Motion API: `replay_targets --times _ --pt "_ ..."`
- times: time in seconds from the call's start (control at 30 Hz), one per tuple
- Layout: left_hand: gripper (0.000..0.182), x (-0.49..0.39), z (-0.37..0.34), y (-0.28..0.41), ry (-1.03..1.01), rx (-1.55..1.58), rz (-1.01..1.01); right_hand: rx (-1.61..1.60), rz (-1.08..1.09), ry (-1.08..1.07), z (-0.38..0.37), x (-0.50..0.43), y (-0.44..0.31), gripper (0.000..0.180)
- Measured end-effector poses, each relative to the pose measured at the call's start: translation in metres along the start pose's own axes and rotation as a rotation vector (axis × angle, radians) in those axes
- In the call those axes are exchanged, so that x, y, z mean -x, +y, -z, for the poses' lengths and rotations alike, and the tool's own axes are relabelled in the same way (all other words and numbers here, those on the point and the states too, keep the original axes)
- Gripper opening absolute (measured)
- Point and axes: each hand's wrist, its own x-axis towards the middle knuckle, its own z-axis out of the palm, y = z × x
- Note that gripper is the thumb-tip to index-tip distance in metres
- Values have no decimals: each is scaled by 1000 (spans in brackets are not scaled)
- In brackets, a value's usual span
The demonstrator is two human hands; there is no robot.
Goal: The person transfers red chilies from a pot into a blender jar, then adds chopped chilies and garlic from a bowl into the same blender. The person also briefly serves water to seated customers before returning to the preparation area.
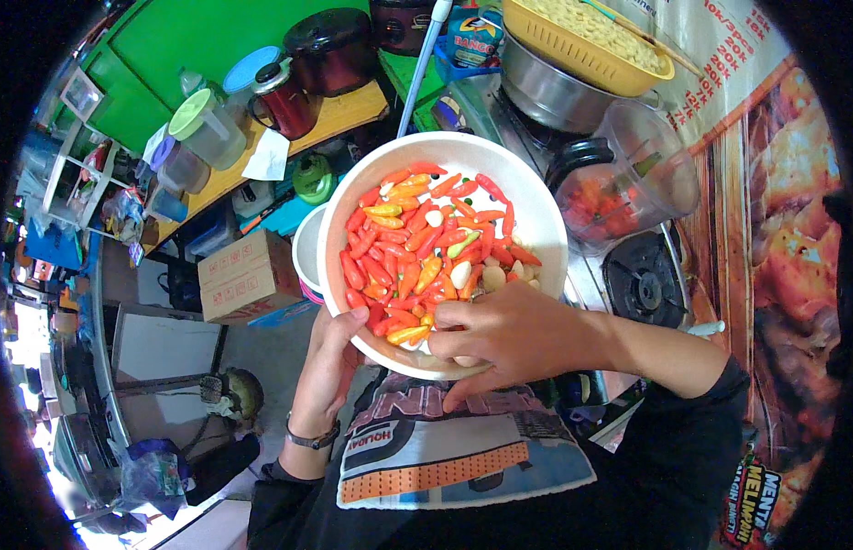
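A round white plastic bowl (536, 179) is held up before my chest. Red and orange chillies (382, 268) fill much of it, among a few yellow ones, a green one (463, 244) and pale peeled cloves (461, 275) that look like garlic. My left hand (334, 350) grips the lower left rim, thumb on top. Over the lower right rim reaches my right hand (509, 330), its curled fingers down among the chillies and cloves. What those fingertips hold, if anything, is hidden. Right of the bowl stands a clear blender jar (646, 179) containing cut red pieces (598, 206).
A gas burner (646, 285) lies at the right. Behind the bowl, a yellow basket (578, 51) of pale food rests on a steel pot (550, 82). On the left are a wooden shelf (344, 113) with a red jug (285, 103), and a cardboard box (244, 275).
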Motion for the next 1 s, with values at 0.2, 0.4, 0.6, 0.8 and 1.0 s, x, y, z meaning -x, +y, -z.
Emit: replay_targets --times 0.2,0.4,0.6,0.8,1.0 --pt "60 -7 2 0 -39 29 91 -355 -73 86 4 -11 18 47" --pt "57 -10 -2 -5 -28 53 126 -761 -551 43 24 -21 35 59" --pt "56 -14 -1 -8 -26 85 150 -887 -497 9 45 -17 37 33" --pt "59 -13 -1 -9 -127 129 98 -874 -540 8 52 -11 33 27" --pt "60 -16 3 -17 -73 127 186 -776 -488 172 42 -7 28 18"
